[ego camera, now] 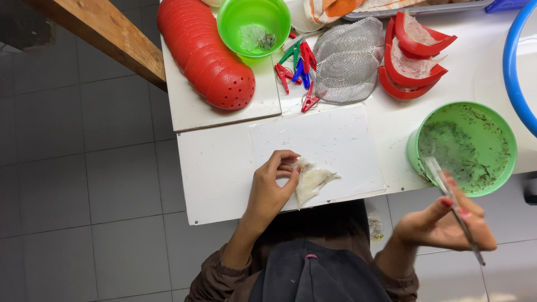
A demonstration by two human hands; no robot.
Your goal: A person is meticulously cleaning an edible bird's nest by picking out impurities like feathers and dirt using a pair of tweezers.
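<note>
Lying on the white board [335,140], the pale piece [312,182] touches the left hand [268,190] fingers [282,157].

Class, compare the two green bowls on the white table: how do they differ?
The far green bowl looks smaller and nearly empty, with one small clump inside; the near green bowl looks larger and is strewn with dark specks. The far one stands beside stacked red bowls; the near one sits at the table's edge. Both are round, green.

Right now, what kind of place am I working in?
Probably a small hand-processing workbench: a white table over grey floor tiles, stacked red bowls, a green tub of water with dark bits, and mesh scoops.
</note>
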